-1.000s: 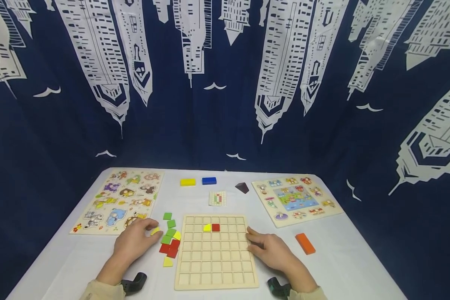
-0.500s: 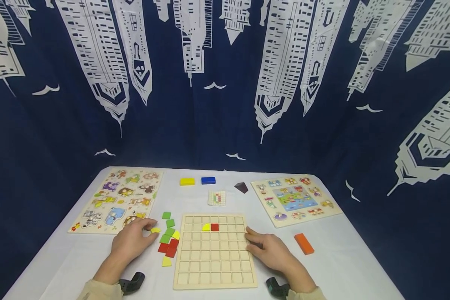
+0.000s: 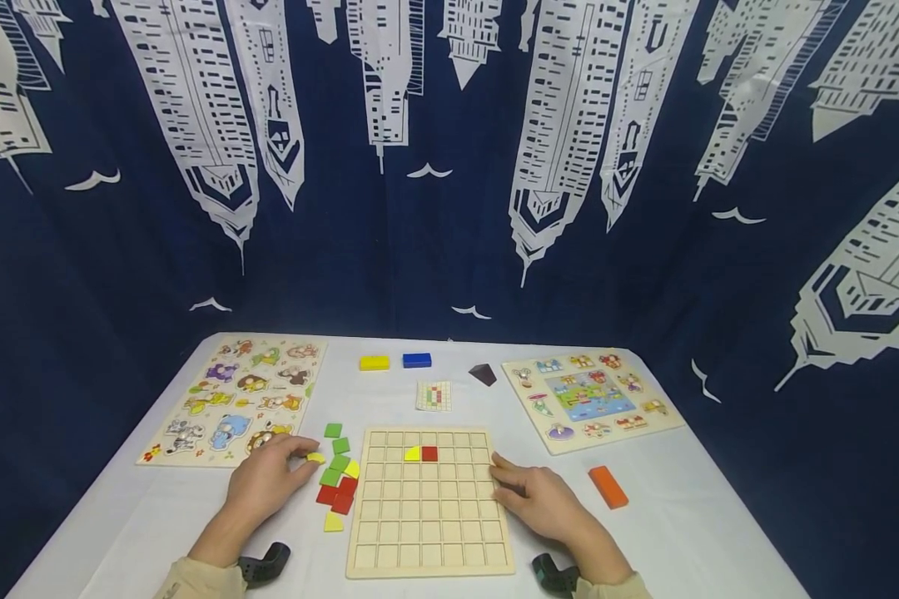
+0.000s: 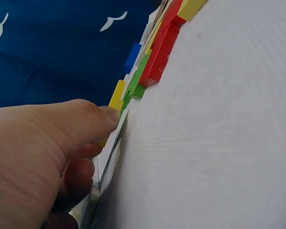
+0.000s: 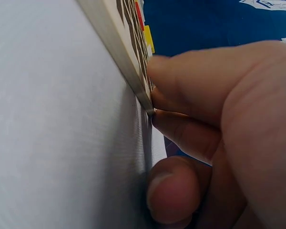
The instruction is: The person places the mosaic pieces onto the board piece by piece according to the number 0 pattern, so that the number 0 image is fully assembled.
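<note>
My left hand (image 3: pixel 265 476) pinches a small yellow tile (image 3: pixel 315 458) between thumb and fingers, left of the loose tiles; its edge (image 4: pixel 103 142) shows in the left wrist view. Beside it lie several green tiles (image 3: pixel 340 446), red tiles (image 3: pixel 342 504) and yellow tiles with a rounded side (image 3: pixel 333 522). A wooden grid board (image 3: pixel 430 532) sits in the middle, with one yellow tile (image 3: pixel 414 453) and one red tile (image 3: pixel 430 453) side by side in an upper row. At its right edge, my right hand (image 3: pixel 539 497) holds the board with thumb and fingers.
Animal puzzle boards flank the table, one at left (image 3: pixel 232 399) and one at right (image 3: pixel 592 395). A small pattern card (image 3: pixel 434 396) lies beyond the grid. Yellow (image 3: pixel 374 363), blue (image 3: pixel 417 360) and dark (image 3: pixel 483 374) blocks stand behind; an orange block (image 3: pixel 608 487) lies right.
The yellow tile in my left hand has tilted slightly between the fingertips. The left hand has shifted a little; the right hand and the board stay put.
</note>
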Tool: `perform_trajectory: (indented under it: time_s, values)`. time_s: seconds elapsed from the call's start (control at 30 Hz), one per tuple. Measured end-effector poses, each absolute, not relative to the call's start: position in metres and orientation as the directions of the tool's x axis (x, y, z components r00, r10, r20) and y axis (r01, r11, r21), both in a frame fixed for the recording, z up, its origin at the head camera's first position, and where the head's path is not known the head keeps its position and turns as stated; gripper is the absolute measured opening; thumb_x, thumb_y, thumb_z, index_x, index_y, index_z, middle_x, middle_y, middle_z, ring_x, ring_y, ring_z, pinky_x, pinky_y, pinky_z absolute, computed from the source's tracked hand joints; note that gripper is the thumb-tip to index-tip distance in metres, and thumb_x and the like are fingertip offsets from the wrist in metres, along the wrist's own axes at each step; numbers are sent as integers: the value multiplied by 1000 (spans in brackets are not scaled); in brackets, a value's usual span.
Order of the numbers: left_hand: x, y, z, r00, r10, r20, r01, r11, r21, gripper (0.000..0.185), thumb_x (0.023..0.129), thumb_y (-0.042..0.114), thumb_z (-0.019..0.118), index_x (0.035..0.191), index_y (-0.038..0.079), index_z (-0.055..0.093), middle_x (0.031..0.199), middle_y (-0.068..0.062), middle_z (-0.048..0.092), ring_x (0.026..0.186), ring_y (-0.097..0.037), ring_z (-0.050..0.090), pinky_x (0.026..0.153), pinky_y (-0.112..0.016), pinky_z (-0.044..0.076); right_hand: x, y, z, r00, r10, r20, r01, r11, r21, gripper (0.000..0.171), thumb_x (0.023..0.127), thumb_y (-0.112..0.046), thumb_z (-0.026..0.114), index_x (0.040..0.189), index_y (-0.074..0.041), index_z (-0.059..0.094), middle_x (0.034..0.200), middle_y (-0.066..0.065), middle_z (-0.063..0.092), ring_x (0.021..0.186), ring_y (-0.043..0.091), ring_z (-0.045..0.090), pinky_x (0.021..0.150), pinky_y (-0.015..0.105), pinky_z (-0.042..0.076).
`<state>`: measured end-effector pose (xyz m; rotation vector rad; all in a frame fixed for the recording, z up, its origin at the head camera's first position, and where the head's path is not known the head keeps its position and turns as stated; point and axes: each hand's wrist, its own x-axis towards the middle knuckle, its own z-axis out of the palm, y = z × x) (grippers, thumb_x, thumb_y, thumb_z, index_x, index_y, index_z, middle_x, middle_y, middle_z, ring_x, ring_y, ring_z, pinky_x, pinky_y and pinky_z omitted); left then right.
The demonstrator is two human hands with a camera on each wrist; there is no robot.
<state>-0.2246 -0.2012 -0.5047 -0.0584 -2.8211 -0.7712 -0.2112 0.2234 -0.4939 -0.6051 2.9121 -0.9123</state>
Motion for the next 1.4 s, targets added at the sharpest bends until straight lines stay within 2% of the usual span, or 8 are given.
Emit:
perform_trajectory:
  time_s: [0.3,0.47,0.57,0.7,0.8,0.97,1.2,1.4]
  values:
    - [-228,-189,-504,-975,16,220,140,817,560,28,83,28,86,110,21,79,109,2,74,104,-24,69,82,-44,54,-213,227,-493,-922,-380,74,-356,756,-549,40,96,-24,72,133,-10,69,150,5,56,135,35,57,109,55,44]
    - [-231,-180,-497,-977,28,210,155,773,616,24,83,29,87,106,24,80,107,5,75,96,-16,66,77,-35,50,-213,228,-492,-922,-382,68,-352,749,-561,41,96,-24,72,134,-9,69,149,4,56,135,34,56,109,55,44]
    - [-234,-171,-490,-981,59,186,169,739,652,23,84,29,86,106,25,80,109,5,74,86,-16,62,71,-35,47,-214,228,-493,-921,-384,65,-353,753,-555,41,96,-24,72,134,-11,68,149,3,56,135,34,56,109,55,44]
    - [-238,-156,-481,-982,107,155,183,737,651,23,84,30,85,106,27,80,111,9,73,90,-15,62,77,-38,51,-218,229,-493,-920,-387,61,-351,746,-567,41,95,-25,73,134,-13,69,149,2,57,135,34,56,109,55,44]
    - [-242,-142,-475,-981,129,148,195,733,652,23,84,29,85,106,27,80,108,12,73,98,-13,63,85,-38,52,-220,230,-494,-919,-391,55,-349,737,-579,41,94,-26,74,133,-14,70,148,1,57,136,34,56,109,56,44]
    - [-250,-116,-461,-972,192,136,233,703,671,24,85,29,85,108,24,81,102,13,72,87,-14,61,78,-35,51,-221,233,-495,-923,-383,41,-339,757,-558,41,95,-30,73,134,-19,70,150,-4,56,137,32,56,110,54,44]
    - [-263,-83,-459,-948,295,120,304,730,612,22,86,31,83,107,24,80,102,13,72,106,-16,67,83,-38,53,-223,236,-496,-918,-392,59,-360,763,-537,41,94,-33,73,133,-20,70,151,-6,54,138,30,55,111,53,43]
    - [-268,-56,-467,-927,358,111,354,743,568,8,85,30,83,92,28,79,98,13,71,83,-10,62,68,-33,48,-224,237,-496,-918,-394,42,-347,749,-565,40,93,-33,74,131,-22,71,149,-9,55,137,29,55,110,54,44]
